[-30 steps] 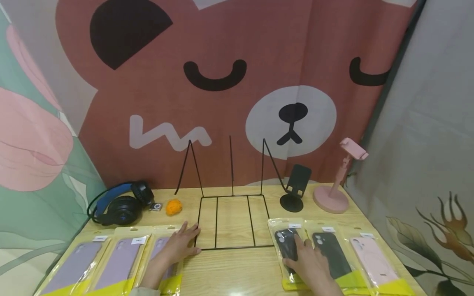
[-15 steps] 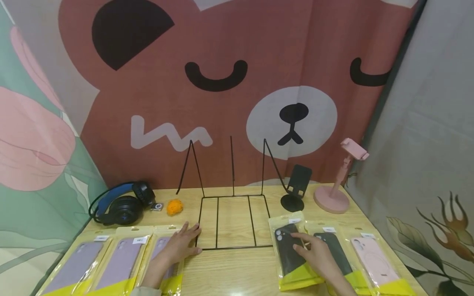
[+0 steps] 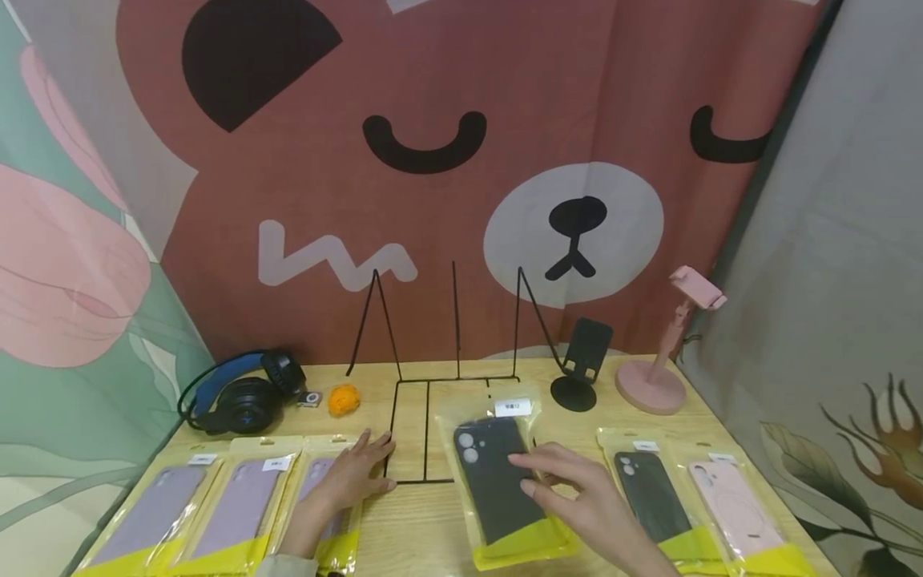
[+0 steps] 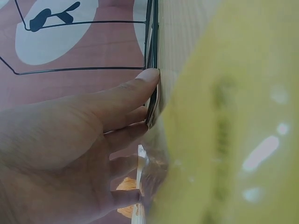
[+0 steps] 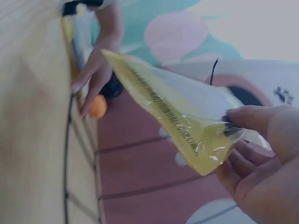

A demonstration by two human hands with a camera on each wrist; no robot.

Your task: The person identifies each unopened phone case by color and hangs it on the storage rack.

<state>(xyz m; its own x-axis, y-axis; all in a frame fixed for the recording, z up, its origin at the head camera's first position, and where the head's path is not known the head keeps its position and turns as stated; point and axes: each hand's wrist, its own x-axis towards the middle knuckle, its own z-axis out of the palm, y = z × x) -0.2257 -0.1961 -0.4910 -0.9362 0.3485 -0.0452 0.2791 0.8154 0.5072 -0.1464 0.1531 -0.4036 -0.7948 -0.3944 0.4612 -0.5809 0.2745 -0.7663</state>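
My right hand (image 3: 584, 497) pinches a dark phone case in a clear and yellow bag (image 3: 493, 481) by its right side, raised over the front of the black wire rack (image 3: 426, 433). The right wrist view shows this bag (image 5: 173, 112) edge-on, thumb on one face and fingers behind. My left hand (image 3: 349, 477) lies with fingers extended at the rack's left front corner, over a bagged purple phone case (image 3: 317, 473). In the left wrist view its thumb and fingertips touch the rack's wire (image 4: 154, 42).
Two more bagged purple cases (image 3: 234, 501) lie at left. A bagged dark case (image 3: 652, 497) and a bagged pink one (image 3: 735, 501) lie at right. Behind stand headphones (image 3: 248, 401), an orange ball (image 3: 344, 399), a black phone stand (image 3: 587, 353) and a pink stand (image 3: 652, 385).
My right hand has picked up the bagged dark phone case from the right-hand row and carried it left, over the rack's front. The left hand stays in place.
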